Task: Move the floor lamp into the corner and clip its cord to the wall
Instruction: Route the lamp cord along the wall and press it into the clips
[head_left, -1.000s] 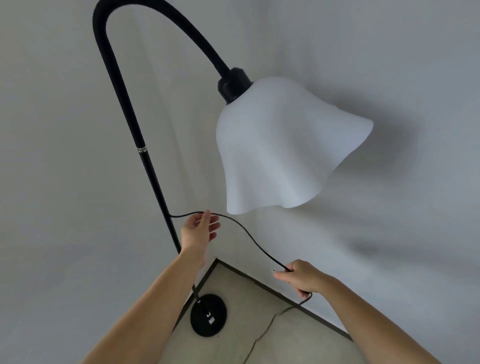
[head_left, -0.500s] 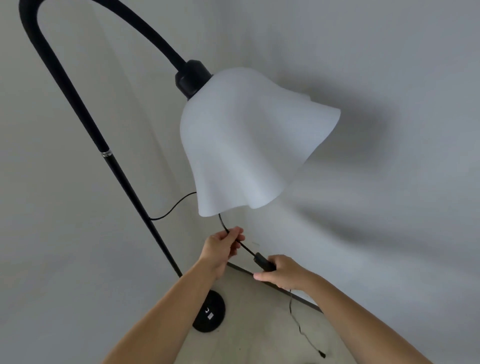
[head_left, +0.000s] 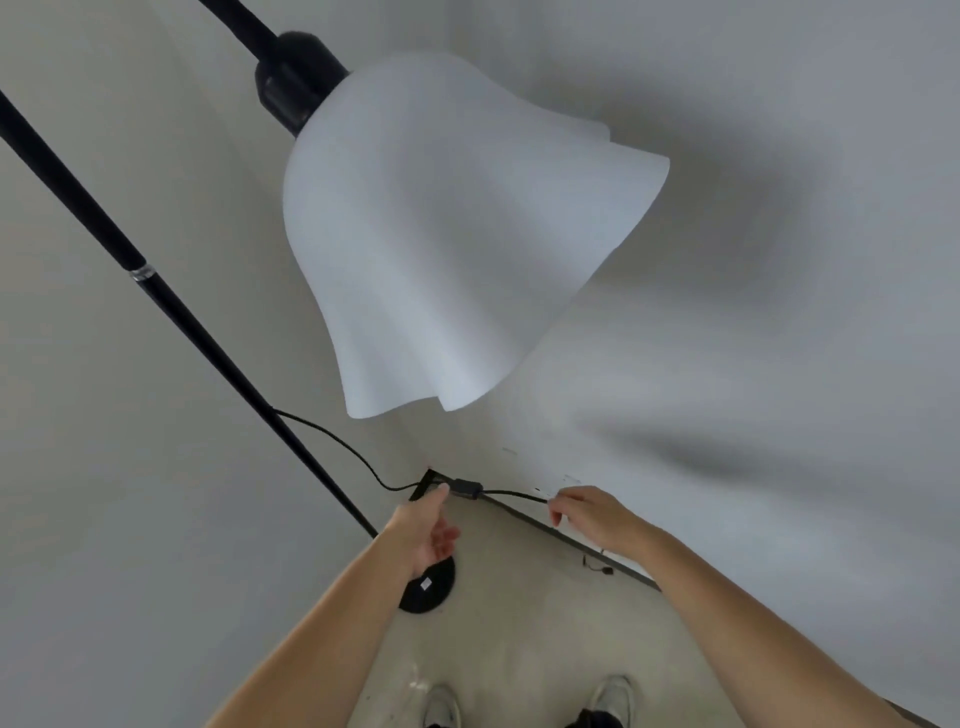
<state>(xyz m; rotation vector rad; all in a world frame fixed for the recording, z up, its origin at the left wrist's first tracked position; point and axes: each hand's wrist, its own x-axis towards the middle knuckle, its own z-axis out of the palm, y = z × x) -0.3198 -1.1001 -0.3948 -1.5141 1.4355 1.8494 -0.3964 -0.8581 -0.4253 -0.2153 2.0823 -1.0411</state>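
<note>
The floor lamp stands in the room corner: a black pole (head_left: 171, 306), a round black base (head_left: 434, 590) on the floor and a white wavy shade (head_left: 441, 234) hanging overhead. Its thin black cord (head_left: 337, 441) leaves the pole, sags, and runs to an inline switch (head_left: 466, 488). My left hand (head_left: 423, 535) touches the cord beside the switch with thumb and fingertip, the other fingers loose. My right hand (head_left: 597, 514) pinches the cord just right of the switch, close to the right wall. The plug end (head_left: 605, 570) lies on the floor by the dark baseboard.
Two pale grey walls meet at the corner (head_left: 428, 467), with a dark baseboard (head_left: 582, 545) along the right wall. The floor (head_left: 519, 623) is beige. My two shoes (head_left: 441, 706) show at the bottom edge.
The view has dropped and closed in on the corner. Both hands have slid along the cord: the switch has passed from my right hand to beside my left, and my right hand grips further down.
</note>
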